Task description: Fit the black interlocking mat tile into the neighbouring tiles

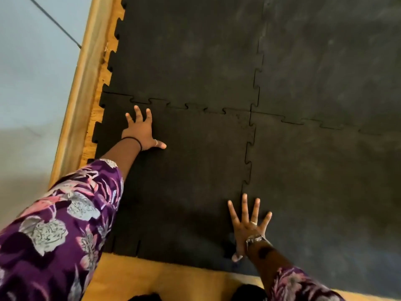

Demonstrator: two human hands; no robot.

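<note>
Tile (pixel 180 170) edges draw our eye first: the black interlocking mat tile lies flat under both our hands, its toothed far edge meshed with the neighbouring tile (pixel 186 53) just beyond our left fingertips. Our left hand (pixel 141 132) rests near the tile's far left corner, fingers spread, palm down. Our right hand (pixel 247 224) presses flat with fingers fanned wide, right on the toothed seam where the tile meets the right-hand tile (pixel 314 181). Left of our left hand, the tile's teeth stand free against bare wooden floor (pixel 95 118). Behind our right wrist, the near edge also lies open on wood.
</note>
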